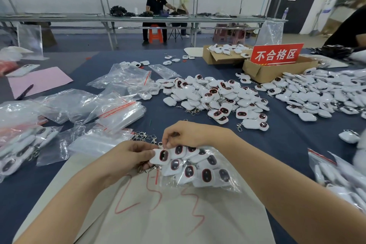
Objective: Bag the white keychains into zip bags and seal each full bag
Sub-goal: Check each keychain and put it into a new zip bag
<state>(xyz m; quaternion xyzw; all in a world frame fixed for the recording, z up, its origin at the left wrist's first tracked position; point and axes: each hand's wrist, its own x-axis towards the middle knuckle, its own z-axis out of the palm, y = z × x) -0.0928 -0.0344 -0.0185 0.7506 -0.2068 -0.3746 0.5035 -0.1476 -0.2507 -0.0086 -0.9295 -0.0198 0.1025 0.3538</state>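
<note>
A clear zip bag (pixel 215 183) packed with several white keychains lies on a beige sheet (pixel 168 214) right in front of me, its mouth pointing left. My left hand (pixel 130 156) grips a white keychain (pixel 161 157) with a dark red-rimmed face at the bag's mouth, metal clasps dangling under it. My right hand (pixel 186 133) pinches the upper edge of the bag's mouth just above that keychain. A big pile of loose white keychains (pixel 215 99) sits further back on the blue table.
Empty zip bags (pixel 118 113) with red seal strips lie at the left, filled bags at the far left (pixel 21 148) and the right edge (pixel 340 180). Two cardboard boxes and a red sign (pixel 277 53) stand at the back right. More keychains (pixel 324 93) spread right.
</note>
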